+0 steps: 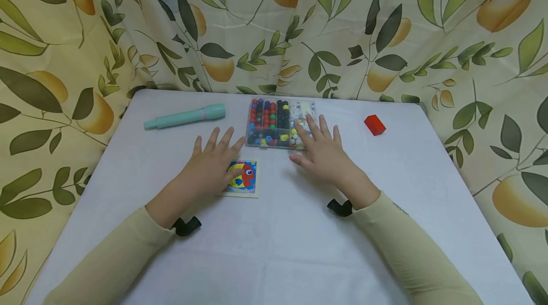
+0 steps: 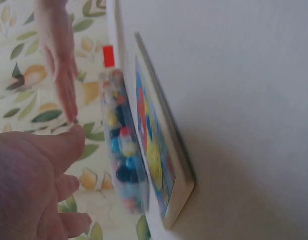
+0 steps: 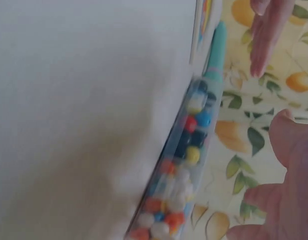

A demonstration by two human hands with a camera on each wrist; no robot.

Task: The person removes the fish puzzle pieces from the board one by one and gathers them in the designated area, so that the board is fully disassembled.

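My left hand (image 1: 210, 167) hovers with spread fingers above a small square fish picture (image 1: 250, 179), partly hiding its left side. In the left wrist view the picture (image 2: 159, 145) shows as a thick pale-edged board lying flat. My right hand (image 1: 327, 155) is held over the right front part of a clear compartment box of colored beads (image 1: 267, 124), its fingers apart and holding nothing. The right wrist view shows the bead box (image 3: 179, 165) from the side, with a gap between it and the right hand (image 3: 299, 175).
A mint-green tube-shaped thing (image 1: 186, 117), thicker at its right end, lies at the back left. Toward the back right stands a small red block (image 1: 375, 125). White cloth covers the table (image 1: 274, 252); a leaf-and-fruit patterned curtain (image 1: 274, 24) hangs behind it.
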